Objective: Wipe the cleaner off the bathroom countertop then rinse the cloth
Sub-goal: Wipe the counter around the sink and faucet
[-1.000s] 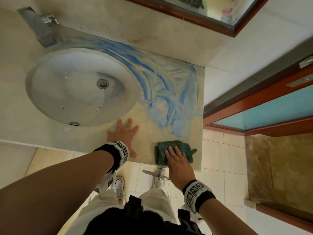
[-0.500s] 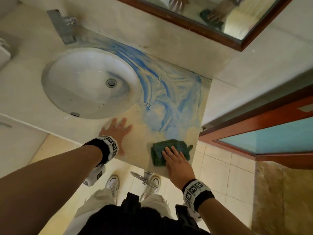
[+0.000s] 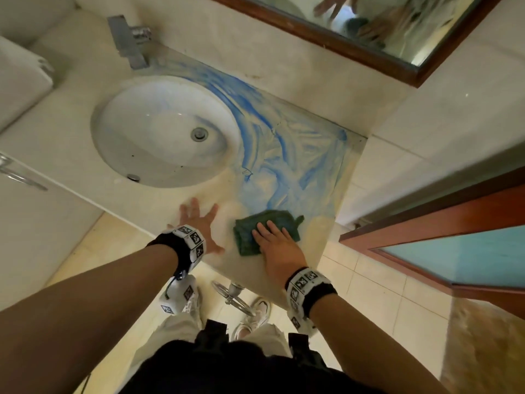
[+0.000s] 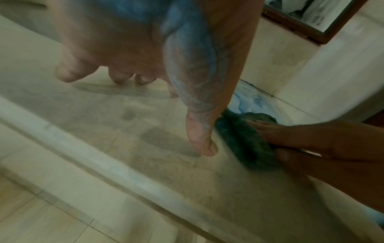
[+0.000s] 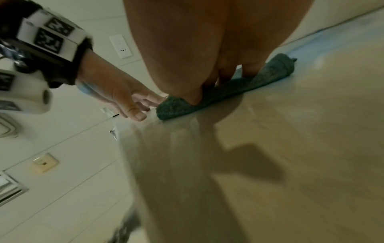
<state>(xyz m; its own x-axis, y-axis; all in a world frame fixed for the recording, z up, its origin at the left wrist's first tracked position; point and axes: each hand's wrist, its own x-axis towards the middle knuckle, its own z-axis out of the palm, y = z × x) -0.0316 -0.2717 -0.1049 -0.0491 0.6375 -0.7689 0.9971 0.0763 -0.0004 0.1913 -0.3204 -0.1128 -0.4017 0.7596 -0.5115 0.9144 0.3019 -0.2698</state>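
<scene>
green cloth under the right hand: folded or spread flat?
Folded. The green cloth sits as a thick compact pad under the right hand on the countertop; the right wrist view shows a rolled, doubled edge.

- The head view was evenly and softly lit, with warm light on the countertop (image 3: 176,200) and floor; the mirror (image 3: 369,27) showed a smeared, blurred reflection.
- Wide-angle bending curved the walls and door frame toward the edges.
- The left wrist view was dim and hazy, and the close left hand (image 4: 145,41) was out of focus.
- In the right wrist view a dark shadow of the right hand (image 5: 207,41) fell across the glossy countertop, with pale glare near the far right corner.
</scene>
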